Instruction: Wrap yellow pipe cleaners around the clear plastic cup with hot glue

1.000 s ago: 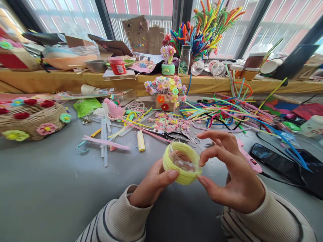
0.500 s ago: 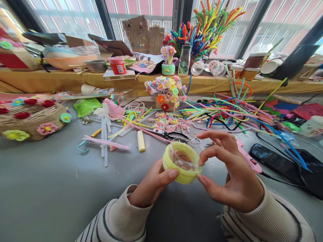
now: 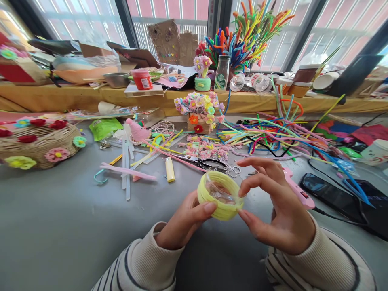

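Observation:
A small clear plastic cup (image 3: pixel 222 196), wrapped round its outside with yellow pipe cleaner, is held tilted above the grey table, its opening towards me. My left hand (image 3: pixel 188 218) grips it from the left, thumb on the near wall and the other fingers hidden beneath. At the right side of the rim, my right hand (image 3: pixel 273 206) pinches the wall between thumb and index finger, its other fingers curled above. Beyond the cup lie black-handled scissors (image 3: pixel 209 163) and a pale yellow lighter (image 3: pixel 170 169).
A pink glue gun (image 3: pixel 298 190) and a black phone (image 3: pixel 327 194) lie to the right. Glue sticks (image 3: pixel 125 173) lie at left, near a woven basket (image 3: pixel 39 145). Behind are pipe cleaners (image 3: pixel 266 135), cut pink scraps (image 3: pixel 206 147) and a flower pot (image 3: pixel 200 121).
The wrapped cup has shifted and turned very slightly to the right in my hands. Both hands keep their hold, and the things on the table stay put.

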Tool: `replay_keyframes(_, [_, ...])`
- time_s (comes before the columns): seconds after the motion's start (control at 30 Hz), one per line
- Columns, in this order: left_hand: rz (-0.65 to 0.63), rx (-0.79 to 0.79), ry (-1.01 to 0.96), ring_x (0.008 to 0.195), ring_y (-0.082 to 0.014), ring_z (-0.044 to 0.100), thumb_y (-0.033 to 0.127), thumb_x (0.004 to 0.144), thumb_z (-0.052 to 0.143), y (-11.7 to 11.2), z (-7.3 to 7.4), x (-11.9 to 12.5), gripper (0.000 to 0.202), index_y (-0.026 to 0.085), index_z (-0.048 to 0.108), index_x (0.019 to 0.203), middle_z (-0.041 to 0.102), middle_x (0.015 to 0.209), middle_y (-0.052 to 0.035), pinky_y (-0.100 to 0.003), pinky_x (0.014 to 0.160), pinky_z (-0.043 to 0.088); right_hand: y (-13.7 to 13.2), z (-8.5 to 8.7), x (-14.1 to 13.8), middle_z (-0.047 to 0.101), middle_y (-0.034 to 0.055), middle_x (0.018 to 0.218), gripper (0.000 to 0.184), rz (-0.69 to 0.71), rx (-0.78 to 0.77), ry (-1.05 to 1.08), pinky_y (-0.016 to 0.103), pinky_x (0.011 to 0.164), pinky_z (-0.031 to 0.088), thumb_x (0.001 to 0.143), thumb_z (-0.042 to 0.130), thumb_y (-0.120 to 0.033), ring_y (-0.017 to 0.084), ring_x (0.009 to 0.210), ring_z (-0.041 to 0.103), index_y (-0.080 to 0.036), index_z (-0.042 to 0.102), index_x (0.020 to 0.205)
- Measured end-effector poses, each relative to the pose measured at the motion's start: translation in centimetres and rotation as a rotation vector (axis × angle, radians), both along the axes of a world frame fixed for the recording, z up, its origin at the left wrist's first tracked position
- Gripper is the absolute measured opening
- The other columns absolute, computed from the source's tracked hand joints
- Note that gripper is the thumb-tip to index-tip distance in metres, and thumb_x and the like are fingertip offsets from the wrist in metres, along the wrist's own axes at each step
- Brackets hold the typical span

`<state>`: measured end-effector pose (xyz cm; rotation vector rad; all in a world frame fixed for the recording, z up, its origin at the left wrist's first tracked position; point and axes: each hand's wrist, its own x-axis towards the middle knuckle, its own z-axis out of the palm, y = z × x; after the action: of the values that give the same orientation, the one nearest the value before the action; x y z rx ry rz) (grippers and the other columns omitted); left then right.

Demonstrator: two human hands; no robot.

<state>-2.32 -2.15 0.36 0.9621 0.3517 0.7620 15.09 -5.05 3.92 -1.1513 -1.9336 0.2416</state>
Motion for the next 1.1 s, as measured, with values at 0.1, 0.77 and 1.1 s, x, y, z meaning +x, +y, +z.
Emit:
replay_keyframes(0.1, [-0.011,-0.021,-0.009,0.099,-0.0256,0.055,0.035,0.073,0.058,0.0,0.0,-0.1,0.04,0.018,0.057,0.108,0.062,0.105,-0.0082,-0.037,0.085,0.041,0.0,0.0,0.0,0.044,0.004,0.115,0.024,0.016,-0.014,0.009,0.045,0.095,0.029,0.057,0.06,-0.018,0.026,0.111,0.037,-0.024,0.052,0.079])
replay_keyframes(0.77, [0.193,-0.14,0.114,0.095,-0.0235,0.057,0.039,0.073,0.058,0.3,0.1,0.5,0.041,0.018,0.053,0.108,0.06,0.108,-0.0091,-0.031,0.075,0.048,1.3,-1.3,0.1,0.047,0.0078,0.112,0.016,0.006,-0.044,0.052,0.05,0.092,0.031,0.062,0.059,-0.019,0.026,0.108,0.041,-0.022,0.051,0.076])
replay_keyframes(1.1, [0.318,-0.22,0.11,0.092,-0.0195,0.059,0.04,0.075,0.056,0.7,-0.5,0.8,0.041,0.018,0.051,0.108,0.061,0.109,-0.0085,-0.028,0.076,0.047,2.4,-3.3,-0.3,0.05,0.0085,0.109,0.012,0.002,-0.085,0.17,0.05,0.092,0.031,0.065,0.058,-0.02,0.026,0.107,0.043,-0.022,0.051,0.075])
